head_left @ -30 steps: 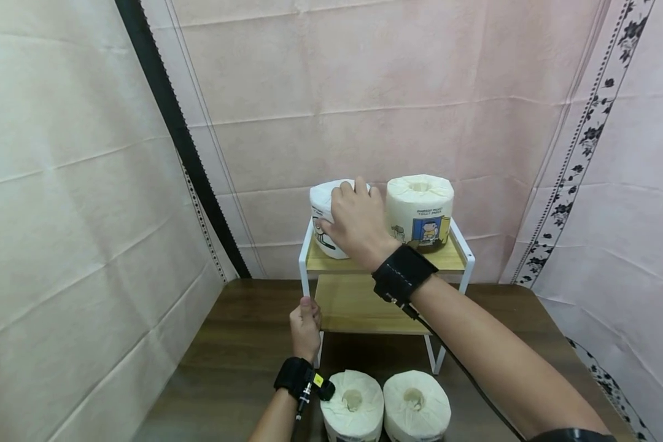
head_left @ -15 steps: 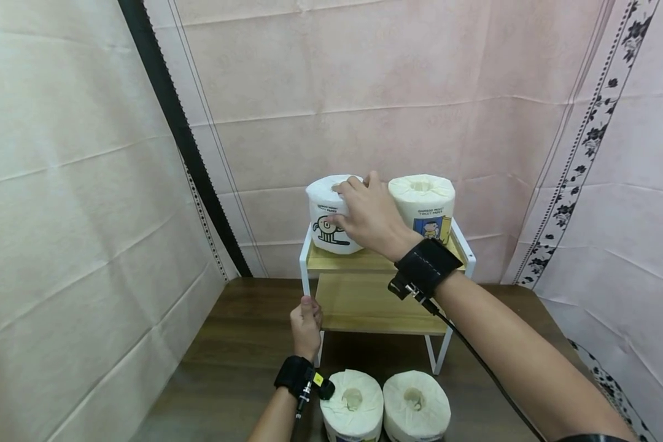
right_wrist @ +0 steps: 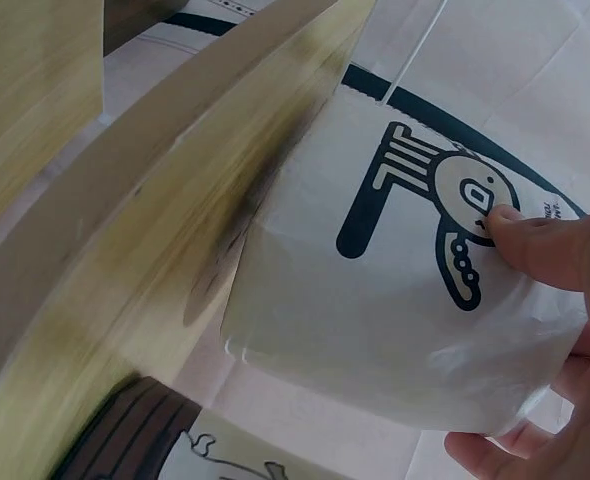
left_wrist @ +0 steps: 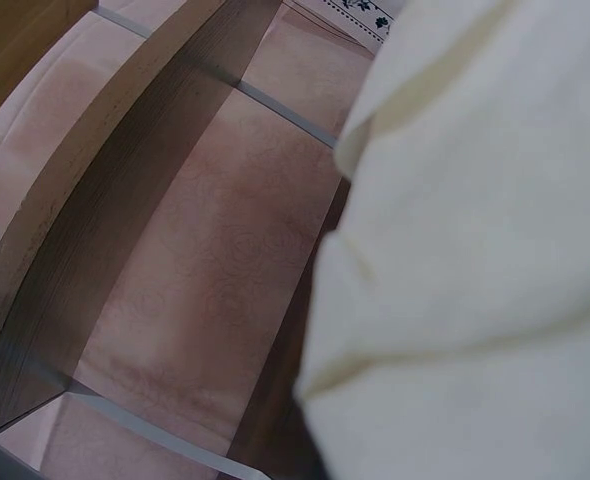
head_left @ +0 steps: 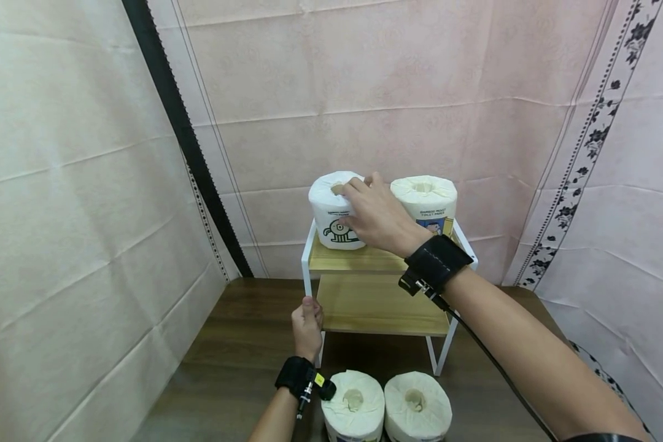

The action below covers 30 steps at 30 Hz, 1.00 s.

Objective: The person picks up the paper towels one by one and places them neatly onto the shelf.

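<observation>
On the upper board [head_left: 353,263] of a small two-tier shelf stands a white wrapped toilet roll [head_left: 328,205] with a black cartoon figure. My right hand [head_left: 383,216] grips it from its right side. In the right wrist view the thumb presses the printed front of this toilet roll [right_wrist: 365,310], and fingers curl round the far side. My left hand [head_left: 307,328] holds the shelf's white metal frame [head_left: 306,273] at the left. Beside the gripped roll, partly behind my right hand, is a cream toilet roll [head_left: 424,199] with a coloured picture.
Two more toilet rolls, a left one [head_left: 355,417] and a right one [head_left: 420,414], stand side by side on the brown table [head_left: 221,368] before the shelf. The lower board [head_left: 378,307] sits beneath the upper. Fabric curtains [head_left: 387,73] enclose the back and sides.
My right hand has shifted right and turned the white roll so its cartoon faces front; the roll now sits slightly farther back. My left hand has stayed on the frame.
</observation>
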Each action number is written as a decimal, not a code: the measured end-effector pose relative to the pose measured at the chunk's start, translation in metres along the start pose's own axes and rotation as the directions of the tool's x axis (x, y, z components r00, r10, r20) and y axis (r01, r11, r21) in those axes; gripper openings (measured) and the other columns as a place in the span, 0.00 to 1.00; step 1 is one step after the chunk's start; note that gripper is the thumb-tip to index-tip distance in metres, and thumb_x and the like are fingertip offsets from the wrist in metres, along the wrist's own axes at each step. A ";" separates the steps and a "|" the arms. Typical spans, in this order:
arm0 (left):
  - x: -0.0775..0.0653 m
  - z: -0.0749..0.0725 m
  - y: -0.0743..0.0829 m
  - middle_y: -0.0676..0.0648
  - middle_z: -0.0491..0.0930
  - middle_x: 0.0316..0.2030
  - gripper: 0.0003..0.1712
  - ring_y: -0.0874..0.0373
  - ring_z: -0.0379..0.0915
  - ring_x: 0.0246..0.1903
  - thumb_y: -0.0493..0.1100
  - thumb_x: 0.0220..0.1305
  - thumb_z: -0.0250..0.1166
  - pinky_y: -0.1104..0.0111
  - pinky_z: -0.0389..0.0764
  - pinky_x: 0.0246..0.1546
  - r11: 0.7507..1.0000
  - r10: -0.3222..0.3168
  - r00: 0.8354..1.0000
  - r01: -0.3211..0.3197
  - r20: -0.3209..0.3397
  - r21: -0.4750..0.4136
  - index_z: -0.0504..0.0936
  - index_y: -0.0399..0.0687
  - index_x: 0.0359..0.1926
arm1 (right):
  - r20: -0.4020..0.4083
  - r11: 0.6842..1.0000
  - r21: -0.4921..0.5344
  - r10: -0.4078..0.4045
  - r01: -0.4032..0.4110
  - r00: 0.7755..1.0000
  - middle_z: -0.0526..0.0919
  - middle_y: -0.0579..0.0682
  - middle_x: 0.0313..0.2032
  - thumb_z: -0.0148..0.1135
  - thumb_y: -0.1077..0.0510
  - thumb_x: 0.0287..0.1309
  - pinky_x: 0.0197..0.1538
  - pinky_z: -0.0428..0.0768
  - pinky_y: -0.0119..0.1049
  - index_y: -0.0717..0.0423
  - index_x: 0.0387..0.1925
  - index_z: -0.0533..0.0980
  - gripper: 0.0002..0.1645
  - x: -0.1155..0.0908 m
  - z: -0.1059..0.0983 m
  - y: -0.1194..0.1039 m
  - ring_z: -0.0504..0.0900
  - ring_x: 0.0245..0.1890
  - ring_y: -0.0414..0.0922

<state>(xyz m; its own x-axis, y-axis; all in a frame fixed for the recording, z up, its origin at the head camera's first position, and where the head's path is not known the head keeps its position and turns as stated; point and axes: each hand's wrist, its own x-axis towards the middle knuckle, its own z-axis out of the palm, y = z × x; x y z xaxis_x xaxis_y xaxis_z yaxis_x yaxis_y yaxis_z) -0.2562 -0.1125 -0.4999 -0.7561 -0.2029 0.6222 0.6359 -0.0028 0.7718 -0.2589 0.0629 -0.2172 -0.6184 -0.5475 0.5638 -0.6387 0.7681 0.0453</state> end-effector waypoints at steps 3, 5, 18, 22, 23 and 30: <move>0.000 0.000 0.001 0.54 0.54 0.10 0.28 0.60 0.47 0.10 0.44 0.80 0.35 0.68 0.50 0.10 1.000 -0.008 1.000 0.008 0.000 0.006 0.58 0.43 0.18 | 0.001 1.000 -0.011 -0.008 0.008 1.000 0.78 0.53 0.52 0.66 0.48 0.58 0.60 0.65 0.47 0.55 0.63 0.71 0.34 -0.001 0.001 0.003 0.67 0.57 0.58; -0.001 0.001 0.002 0.54 0.54 0.10 0.28 0.60 0.47 0.10 0.44 0.80 0.35 0.68 0.50 0.11 1.000 -0.012 1.000 0.012 -0.004 0.012 0.58 0.43 0.18 | -0.001 1.000 -0.017 -0.012 0.012 1.000 0.78 0.53 0.52 0.66 0.49 0.59 0.61 0.63 0.47 0.57 0.63 0.71 0.33 -0.002 0.002 0.004 0.68 0.57 0.58; 0.000 0.001 0.000 0.54 0.53 0.10 0.28 0.61 0.47 0.09 0.45 0.80 0.35 0.68 0.50 0.10 1.000 0.001 1.000 -0.001 -0.009 0.013 0.57 0.43 0.17 | 0.027 0.999 -0.006 0.032 -0.032 0.999 0.76 0.54 0.54 0.63 0.48 0.61 0.61 0.66 0.47 0.58 0.63 0.70 0.32 -0.008 0.001 0.008 0.66 0.60 0.59; 0.000 0.002 0.001 0.54 0.54 0.10 0.28 0.60 0.47 0.09 0.45 0.80 0.36 0.68 0.50 0.11 1.000 -0.003 1.000 0.003 -0.005 0.008 0.57 0.42 0.18 | 0.041 0.998 -0.034 0.048 -0.047 0.998 0.74 0.56 0.57 0.62 0.48 0.62 0.61 0.66 0.47 0.59 0.63 0.69 0.32 -0.009 0.002 0.008 0.65 0.61 0.58; 0.000 0.002 0.000 0.53 0.54 0.10 0.28 0.60 0.47 0.09 0.44 0.80 0.36 0.68 0.50 0.10 1.000 -0.006 1.000 0.006 -0.006 0.008 0.58 0.42 0.18 | 0.045 0.998 -0.038 0.051 -0.049 0.998 0.74 0.56 0.58 0.62 0.48 0.63 0.61 0.67 0.47 0.59 0.63 0.69 0.31 -0.010 0.002 0.008 0.65 0.61 0.58; 0.000 0.000 0.000 0.53 0.54 0.10 0.28 0.61 0.47 0.09 0.44 0.80 0.36 0.68 0.50 0.10 1.000 -0.004 1.000 0.004 -0.010 0.007 0.58 0.44 0.17 | 0.020 0.994 -0.113 0.002 0.001 1.000 0.73 0.56 0.59 0.58 0.47 0.65 0.58 0.68 0.45 0.60 0.66 0.67 0.33 -0.011 0.004 0.008 0.68 0.55 0.53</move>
<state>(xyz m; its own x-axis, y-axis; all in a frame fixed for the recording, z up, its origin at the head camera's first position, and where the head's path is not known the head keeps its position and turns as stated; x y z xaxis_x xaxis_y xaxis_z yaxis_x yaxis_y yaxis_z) -0.2564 -0.1124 -0.4993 -0.7569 -0.2130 0.6178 0.6317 0.0037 0.7752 -0.2590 0.0737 -0.2270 -0.6285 -0.5528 0.5472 -0.5835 0.8003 0.1382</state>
